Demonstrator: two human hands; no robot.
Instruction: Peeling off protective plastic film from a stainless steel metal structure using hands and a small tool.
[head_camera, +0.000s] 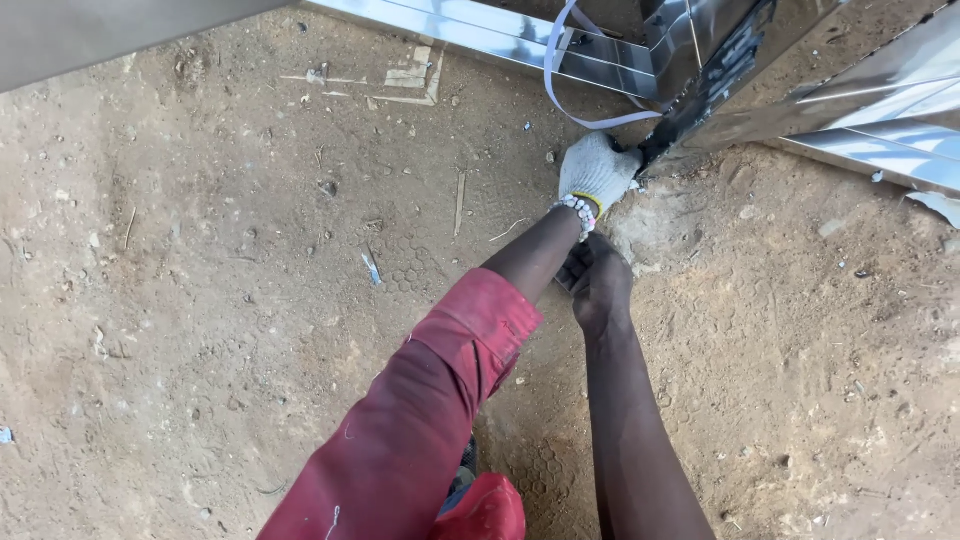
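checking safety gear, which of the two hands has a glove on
The left hand, up against the dark edge of the shiny metal frame, wears a white knit glove. The right hand, lower over the dirt, is bare.

Bare dirt ground (200, 300); shiny metal frame (880, 110), wood scraps (410, 78) lying on it.

The gloved left hand (597, 170) hides its fingertips under the shiny steel frame (860, 95), which the picture's top edge cuts off.
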